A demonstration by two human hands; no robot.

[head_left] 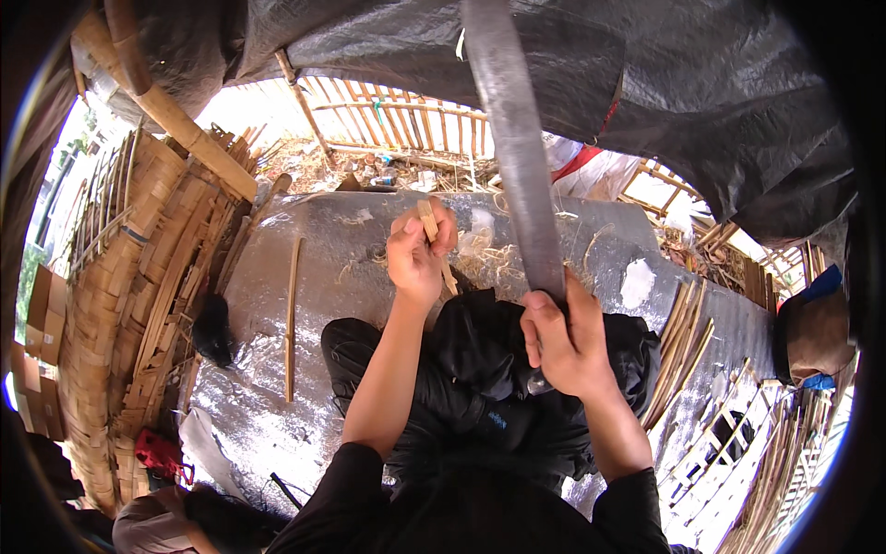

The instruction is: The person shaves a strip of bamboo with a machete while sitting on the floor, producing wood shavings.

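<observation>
A short bamboo strip [428,220] sits in the closed fingers of my left hand [420,258], its upper end poking out above them and its lower end slanting down past the palm. My right hand [568,342] is wrapped round the handle of a long machete. The broad grey machete blade [517,129] points up and away, a little to the right of the bamboo strip and apart from it. The handle is mostly covered by my fingers. Thin pale bamboo shavings [484,257] lie on the grey sheet beyond my lap.
A single bamboo slat [293,319] lies left of my legs. Bundled slats [678,351] rest at the right, near a lattice panel [724,443]. Woven bamboo [138,277] stands at the far left. Dark tarpaulin [674,83] hangs overhead. Someone else's arm shows at lower left.
</observation>
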